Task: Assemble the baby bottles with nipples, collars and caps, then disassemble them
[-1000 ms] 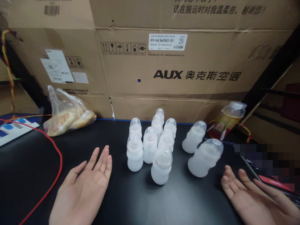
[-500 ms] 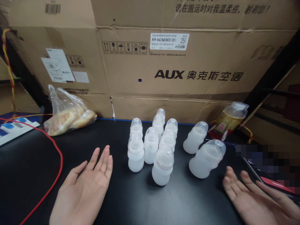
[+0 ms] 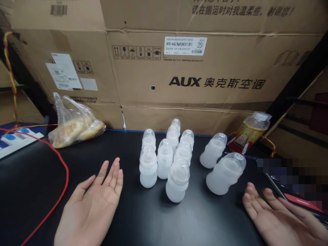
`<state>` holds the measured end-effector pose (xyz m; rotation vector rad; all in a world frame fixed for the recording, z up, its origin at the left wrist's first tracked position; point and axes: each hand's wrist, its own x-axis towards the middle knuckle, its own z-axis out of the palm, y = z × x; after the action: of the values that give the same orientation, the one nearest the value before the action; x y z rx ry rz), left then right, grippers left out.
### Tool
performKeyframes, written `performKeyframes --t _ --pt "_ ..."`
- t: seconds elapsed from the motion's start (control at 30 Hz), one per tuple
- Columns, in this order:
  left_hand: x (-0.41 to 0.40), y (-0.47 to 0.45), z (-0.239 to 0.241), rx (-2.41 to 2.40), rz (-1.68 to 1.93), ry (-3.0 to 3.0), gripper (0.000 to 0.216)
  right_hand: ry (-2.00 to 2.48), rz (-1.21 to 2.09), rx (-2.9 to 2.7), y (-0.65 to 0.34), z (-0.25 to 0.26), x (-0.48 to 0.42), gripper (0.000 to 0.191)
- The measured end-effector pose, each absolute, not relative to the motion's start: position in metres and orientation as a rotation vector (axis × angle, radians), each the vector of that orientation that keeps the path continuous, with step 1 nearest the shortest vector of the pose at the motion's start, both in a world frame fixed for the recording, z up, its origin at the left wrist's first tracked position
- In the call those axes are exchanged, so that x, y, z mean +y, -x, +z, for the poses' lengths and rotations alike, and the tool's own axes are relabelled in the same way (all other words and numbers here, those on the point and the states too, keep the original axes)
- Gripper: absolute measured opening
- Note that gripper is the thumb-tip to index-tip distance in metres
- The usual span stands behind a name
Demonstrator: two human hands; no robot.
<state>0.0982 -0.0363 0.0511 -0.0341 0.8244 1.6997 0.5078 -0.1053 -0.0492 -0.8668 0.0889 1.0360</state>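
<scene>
Left hand (image 3: pixel 89 208) and right hand (image 3: pixel 276 222) lie open, palms up, on the counter (image 3: pixel 33 181), holding nothing. Bottles (image 3: pixel 164 159) stand between them.

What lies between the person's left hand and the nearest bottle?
Nothing: in the head view, only bare black table separates the left hand from that bottle.

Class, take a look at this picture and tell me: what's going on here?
A person holds both bare hands open, palms up, at the near side of a black table, with nothing in either. The left hand lies just left of a cluster of small white capped bottles. The right hand is close to two more bottles set apart on the right. Neither hand touches a bottle. A plastic bag of bread sits at the back left, before stacked cardboard boxes.
</scene>
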Motion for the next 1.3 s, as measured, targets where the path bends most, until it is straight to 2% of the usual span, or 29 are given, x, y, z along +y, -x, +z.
performKeyframes --t 0.4,0.67,0.9,1.17,1.3 --pt "-0.037 -0.101 0.053 0.838 1.723 -0.086 0.048 0.889 1.032 0.119 -0.504 -0.040 -0.102 0.042" --pt "-0.046 -0.114 0.043 1.000 1.968 -0.771 0.024 0.884 1.038 0.123 -0.505 -0.038 -0.104 0.039" --pt "-0.054 -0.116 0.025 1.098 1.696 -1.061 0.065 0.884 1.031 0.147 -0.499 -0.035 -0.102 0.044" --pt "-0.061 -0.140 0.040 1.205 1.746 -0.947 0.055 0.904 1.044 0.178 -0.501 -0.031 -0.102 0.039" --pt "-0.052 -0.136 0.027 1.258 1.660 -1.100 0.066 0.911 1.027 0.161 -0.494 -0.025 -0.099 0.040"
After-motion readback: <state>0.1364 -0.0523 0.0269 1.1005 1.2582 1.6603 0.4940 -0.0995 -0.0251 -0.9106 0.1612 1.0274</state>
